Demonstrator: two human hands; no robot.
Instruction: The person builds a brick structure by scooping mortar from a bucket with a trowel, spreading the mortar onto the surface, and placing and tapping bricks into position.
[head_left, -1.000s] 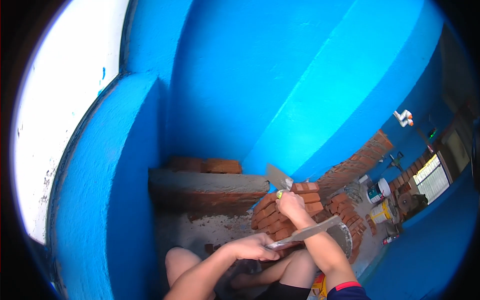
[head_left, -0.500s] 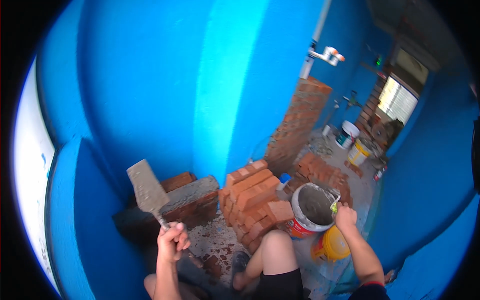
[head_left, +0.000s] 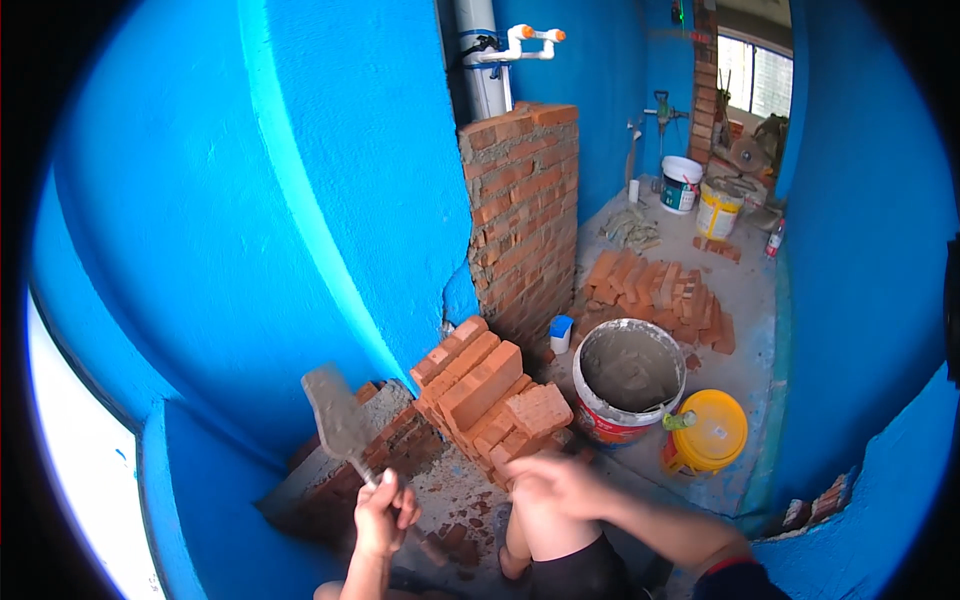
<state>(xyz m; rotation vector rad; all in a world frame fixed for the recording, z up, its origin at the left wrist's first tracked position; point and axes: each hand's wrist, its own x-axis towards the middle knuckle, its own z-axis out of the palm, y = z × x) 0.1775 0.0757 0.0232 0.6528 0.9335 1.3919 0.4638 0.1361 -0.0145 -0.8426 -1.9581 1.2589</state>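
My left hand [head_left: 384,515] is closed round the handle of a mortar-smeared trowel [head_left: 338,415], its blade pointing up and away. The blade is in front of a low brick wall [head_left: 350,452] topped with grey mortar. My right hand [head_left: 560,488], blurred, is above my knee, fingers stretched left towards the near side of a stack of red bricks [head_left: 485,385]; it holds nothing that I can see. Beyond it stands a bucket [head_left: 592,420] of wet grey mortar, its handle [head_left: 680,420] lowered at the right side.
Right of the mortar bucket is a yellow lidded bucket [head_left: 712,430]. More bricks [head_left: 660,295] lie beyond, near a blue-and-white cup [head_left: 561,333]. A tall brick pier [head_left: 525,210] adjoins the blue wall. White pipes [head_left: 515,50] stick out above it. Farther buckets [head_left: 680,185] stand by the doorway.
My right hand has let go of the mortar bucket's handle and swung left towards the brick stack. The left hand with the trowel is lower and farther right in view; the view has turned right.
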